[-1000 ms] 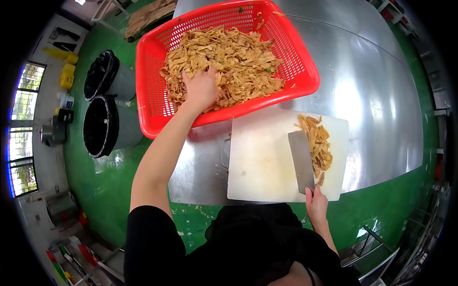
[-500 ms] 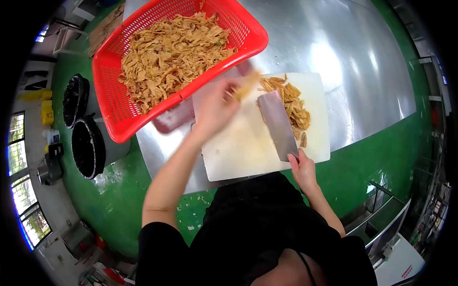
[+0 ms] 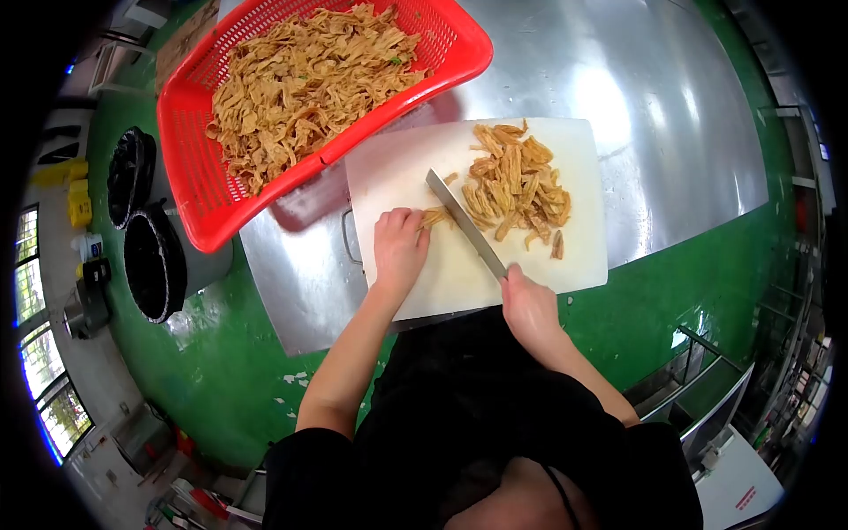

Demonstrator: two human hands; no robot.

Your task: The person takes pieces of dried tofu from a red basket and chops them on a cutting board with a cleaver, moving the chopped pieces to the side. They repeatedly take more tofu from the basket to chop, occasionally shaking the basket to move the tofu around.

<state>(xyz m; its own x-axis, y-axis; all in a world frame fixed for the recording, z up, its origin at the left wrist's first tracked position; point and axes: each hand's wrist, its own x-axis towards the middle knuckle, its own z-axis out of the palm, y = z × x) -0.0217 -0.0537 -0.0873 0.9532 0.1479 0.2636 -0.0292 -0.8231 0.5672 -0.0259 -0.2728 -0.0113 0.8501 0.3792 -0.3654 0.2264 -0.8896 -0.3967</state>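
My left hand (image 3: pixel 402 249) rests on the white cutting board (image 3: pixel 442 291), its fingers closed over a small bunch of soft, yellow-brown food strips (image 3: pixel 435 215). The handle of a cleaver (image 3: pixel 470 228) is in my right hand (image 3: pixel 530 307). Its blade stands on edge, slanting across the board, right beside the strips that stick out from my left fingertips. A loose pile of cut strips (image 3: pixel 521 187) lies to the right of the blade. Beyond my left hand, a red perforated basket (image 3: pixel 331 148) holds a large heap of similar strips (image 3: pixel 305 84).
The board lies near the front edge of a shiny steel table (image 3: pixel 671 168). A metal handle (image 3: pixel 350 237) shows at the board's left side. Two bins with black liners (image 3: pixel 155 265) stand on the green floor (image 3: pixel 221 380) at the left.
My left hand has come down from beside the basket onto the board with the strips. The cleaver has moved left, away from the cut pile, and turned from flat-looking to edge-on.
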